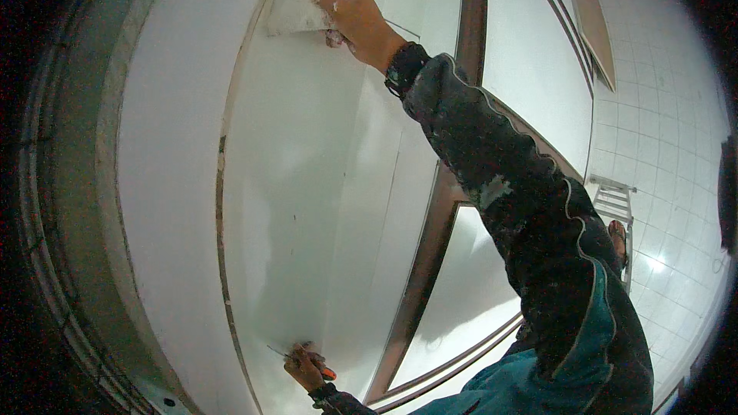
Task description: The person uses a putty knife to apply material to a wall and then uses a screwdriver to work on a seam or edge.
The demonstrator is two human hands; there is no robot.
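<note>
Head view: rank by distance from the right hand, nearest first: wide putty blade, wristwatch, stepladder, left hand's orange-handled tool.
From the right hand:
1. Wide putty blade, held in its fingers, top.
2. Wristwatch, on that wrist.
3. Stepladder, lower right, on the tiled floor.
4. Orange-handled tool, bottom, in the left hand.

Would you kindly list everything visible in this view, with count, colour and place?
wide trowel: one, grey blade smeared white, pressed on the wall at the top
small putty knife: one, orange handle, at the bottom
wall panel: one, white, fills the centre
frame strips: several, brown, right of the panel
stepladder: one, silver, far right on the tiled floor
right hand: one, grip on the wide trowel, dark sleeve
left hand: one, grip on the small putty knife
</note>
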